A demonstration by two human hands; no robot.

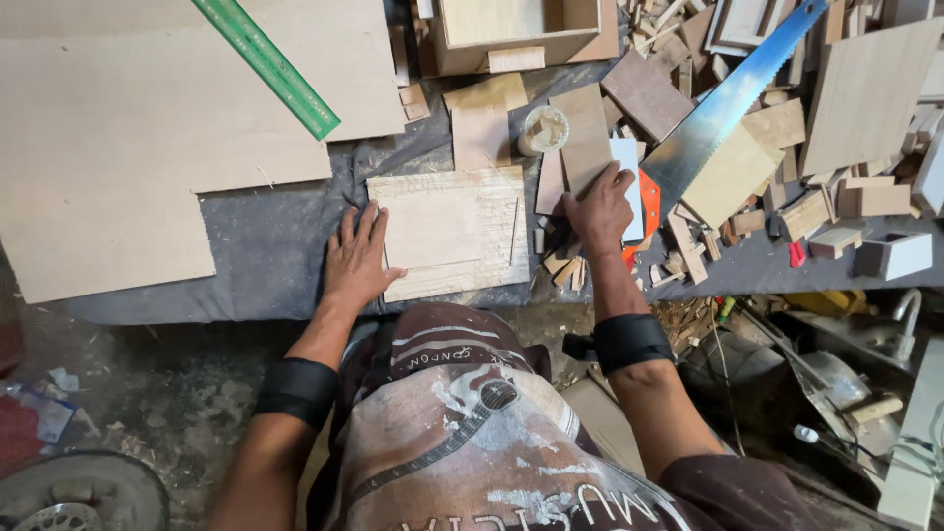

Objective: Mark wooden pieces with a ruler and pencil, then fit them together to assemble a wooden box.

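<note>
My left hand [359,256] lies flat, fingers spread, on the left edge of a pale scored wooden board [482,211] with a smaller thin plywood piece [431,229] on top. My right hand [600,208] presses down on a thin brown plywood strip [582,138] just right of the board, beside a white card [626,157]. A handsaw [723,103] with a blue blade and orange handle lies diagonally to the right of that hand.
Large plywood sheets [147,138] cover the bench's left side with a green ruler [267,64] on them. A small glue cup [543,130] and an open wooden box [516,29] stand behind the board. Several offcuts and blocks [836,197] crowd the right.
</note>
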